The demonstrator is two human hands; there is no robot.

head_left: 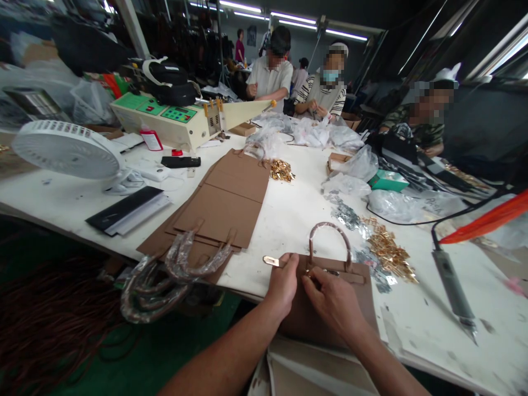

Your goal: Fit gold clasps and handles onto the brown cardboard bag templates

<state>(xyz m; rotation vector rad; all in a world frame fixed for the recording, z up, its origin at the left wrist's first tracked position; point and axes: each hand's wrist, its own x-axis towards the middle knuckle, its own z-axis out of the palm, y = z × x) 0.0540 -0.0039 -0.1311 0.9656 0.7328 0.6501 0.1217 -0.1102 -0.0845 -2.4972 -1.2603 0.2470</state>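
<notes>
My left hand (284,280) is closed, with a flat gold-coloured metal plate (271,260) sticking out to its left past the fingers. Beside it, the fingers of my right hand (332,294) are pinched together over the upper part of a brown bag panel (363,294). Whatever sits between those fingertips is mostly hidden; a small shiny bit shows near them. A curved handle (330,226) in clear wrap rises from the panel's top edge, just beyond my right hand. The panel lies at the table's front edge, close to my body.
Stacked brown panels (231,187) lie to the left, their wrapped handles (177,269) overhanging the edge. Gold metal pieces (391,253) and a corded pen-like tool (454,291) are at right. A fan (68,148) and a cream machine (173,124) stand left; people work across the table.
</notes>
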